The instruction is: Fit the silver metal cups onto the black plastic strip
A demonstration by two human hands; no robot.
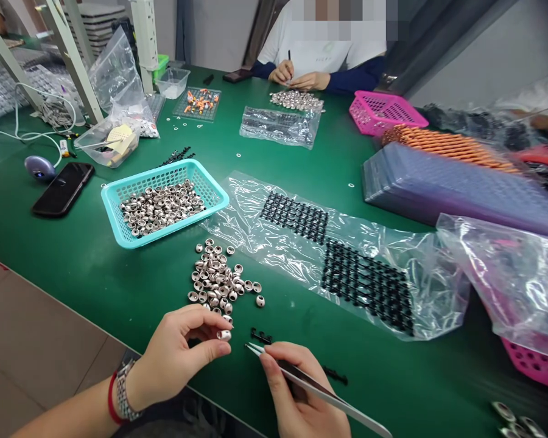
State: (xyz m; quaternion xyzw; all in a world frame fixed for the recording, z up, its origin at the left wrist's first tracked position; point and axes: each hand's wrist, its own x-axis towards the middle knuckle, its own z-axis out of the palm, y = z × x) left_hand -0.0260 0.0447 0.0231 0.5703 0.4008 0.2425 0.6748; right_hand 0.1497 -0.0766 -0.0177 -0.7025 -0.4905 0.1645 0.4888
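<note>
My left hand pinches one small silver dome-shaped metal part between thumb and fingertips. In my right hand is a pair of tweezers, its tips pointing left toward the held part but apart from it. A tiny dark bit shows at the tweezer tips; I cannot make out what it is. Just beyond the tips lies a short black plastic strip, and another black strip lies partly behind my right hand. A loose pile of the same silver parts spreads beyond my left hand.
A turquoise basket holds many silver parts. Black strips lie in rows on a clear plastic bag. A phone is at left; plastic trays and pink baskets at right. Across the green table sits a co-worker.
</note>
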